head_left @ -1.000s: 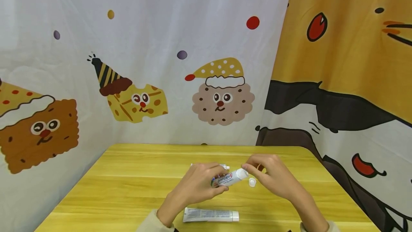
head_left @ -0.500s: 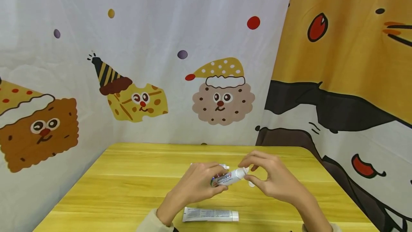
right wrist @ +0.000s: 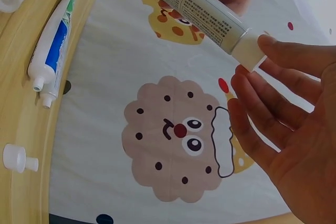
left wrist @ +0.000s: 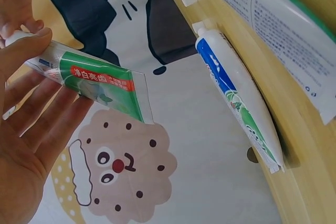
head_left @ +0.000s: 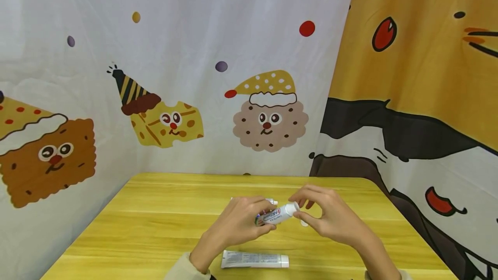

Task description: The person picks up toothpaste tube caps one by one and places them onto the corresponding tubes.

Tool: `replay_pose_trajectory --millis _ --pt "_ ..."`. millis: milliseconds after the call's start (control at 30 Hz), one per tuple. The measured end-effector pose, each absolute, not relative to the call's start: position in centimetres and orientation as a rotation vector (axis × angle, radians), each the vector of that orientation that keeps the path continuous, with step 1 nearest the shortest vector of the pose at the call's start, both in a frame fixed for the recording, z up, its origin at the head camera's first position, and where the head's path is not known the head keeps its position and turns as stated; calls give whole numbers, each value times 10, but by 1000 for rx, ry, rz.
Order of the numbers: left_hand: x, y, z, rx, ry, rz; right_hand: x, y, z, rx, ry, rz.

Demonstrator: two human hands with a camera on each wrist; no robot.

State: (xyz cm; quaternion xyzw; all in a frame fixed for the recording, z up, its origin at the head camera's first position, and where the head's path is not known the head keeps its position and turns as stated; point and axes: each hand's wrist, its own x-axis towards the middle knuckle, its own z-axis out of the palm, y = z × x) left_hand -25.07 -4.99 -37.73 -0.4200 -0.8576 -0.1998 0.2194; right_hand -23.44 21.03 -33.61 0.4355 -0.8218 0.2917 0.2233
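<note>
My left hand [head_left: 249,219] holds a white and green toothpaste tube [head_left: 274,216] raised above the table, its capped end pointing right. The green and red print of this toothpaste tube [left wrist: 97,77] shows in the left wrist view. With thumb and fingertips, my right hand [head_left: 330,215] pinches the tube's white cap [right wrist: 248,50]. Another capped toothpaste tube [head_left: 253,259] lies near the front, below both hands. Behind the left hand lie uncapped toothpaste tubes [right wrist: 50,59], their bare nozzles showing in the right wrist view.
White loose caps [right wrist: 14,157] lie on the wooden table [head_left: 155,219], beyond the right hand's fingers in the head view. A cartoon-printed curtain [head_left: 175,55] hangs along the table's far edge and at both sides.
My right hand's fingers have shifted round the cap, from a closed grasp at its end to a wider thumb-and-finger pinch. The left hand and its tube have stayed nearly still.
</note>
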Motion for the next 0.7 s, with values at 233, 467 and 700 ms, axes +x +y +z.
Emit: replay_pose_trajectory --millis 233,467,700 --pt "-250 -50 -377 -1162 -2370 -558 -234 209 -335 1127 -2318 796" --pt "-250 -50 -377 -1166 -2341 -552 -234 208 -336 1093 -2341 793" --pt "-249 -49 -377 -1165 -2318 -547 -235 206 -338 974 -2372 755"
